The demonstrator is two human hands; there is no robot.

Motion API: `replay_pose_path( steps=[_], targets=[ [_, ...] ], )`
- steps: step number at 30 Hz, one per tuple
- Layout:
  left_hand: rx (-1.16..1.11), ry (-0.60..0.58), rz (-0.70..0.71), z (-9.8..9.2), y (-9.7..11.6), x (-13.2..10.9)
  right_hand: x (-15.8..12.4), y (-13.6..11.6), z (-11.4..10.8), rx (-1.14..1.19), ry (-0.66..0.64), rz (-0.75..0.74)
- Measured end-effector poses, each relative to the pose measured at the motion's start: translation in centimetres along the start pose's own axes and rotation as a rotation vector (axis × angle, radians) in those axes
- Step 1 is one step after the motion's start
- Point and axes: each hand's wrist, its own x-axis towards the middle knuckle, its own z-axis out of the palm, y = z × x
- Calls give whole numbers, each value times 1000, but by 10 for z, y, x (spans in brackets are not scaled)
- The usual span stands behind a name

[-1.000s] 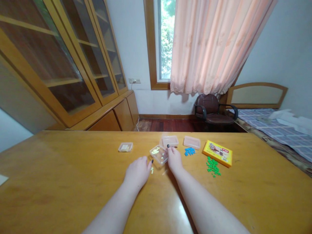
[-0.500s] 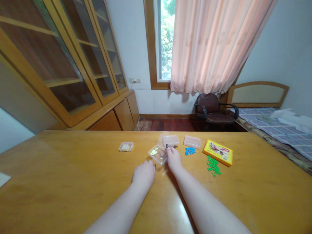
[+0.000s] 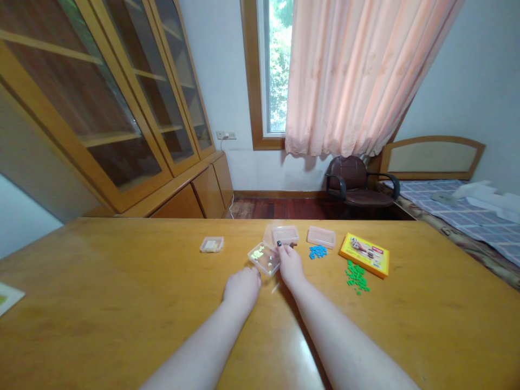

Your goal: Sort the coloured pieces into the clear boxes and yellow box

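A clear plastic box (image 3: 268,267) with pale yellow toy bricks (image 3: 257,253) in it sits mid-table, turned at an angle. My right hand (image 3: 291,266) grips its right edge, thumb on the rim, the other fingers hidden behind. My left hand (image 3: 242,285) is closed by the box's near left corner, fingers curled under; what they hold, if anything, is hidden. Just behind are another clear box and its lid (image 3: 284,235). Some brown pieces (image 3: 293,245) peek out beyond my right hand.
Blue bricks (image 3: 317,252) lie before a clear lid (image 3: 321,237). Green bricks (image 3: 357,277) are heaped by a yellow box (image 3: 364,254). On the left stand a small clear box (image 3: 212,245) with pale contents and a sheet of paper (image 3: 10,299) at the table's edge.
The left hand has shifted slightly, its fingers curling in more tightly near the box. The right hand keeps its grip. The whole view has slid a little to the right.
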Motion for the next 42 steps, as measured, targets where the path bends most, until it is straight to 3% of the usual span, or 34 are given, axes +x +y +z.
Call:
replay_pose_path(
  steps=[8,24,30,34,39,42],
  targets=[
    [-46,-33,-2,2,-12,5,-1,-2,0,27,-2,9],
    [0,-5,-7,4,-11,6,3,6,1,59,10,20],
    [-53,7,6,-14,-18,-1,3,8,3,55,10,18],
    [-129,17,94,-33,-17,-12,3,7,1,34,4,8],
    [-246,131,338,-44,-13,-22,-1,1,2,-44,-47,-33],
    [-239,270,232,-45,-19,-20,-7,-2,5,-70,-158,-73]
  ],
)
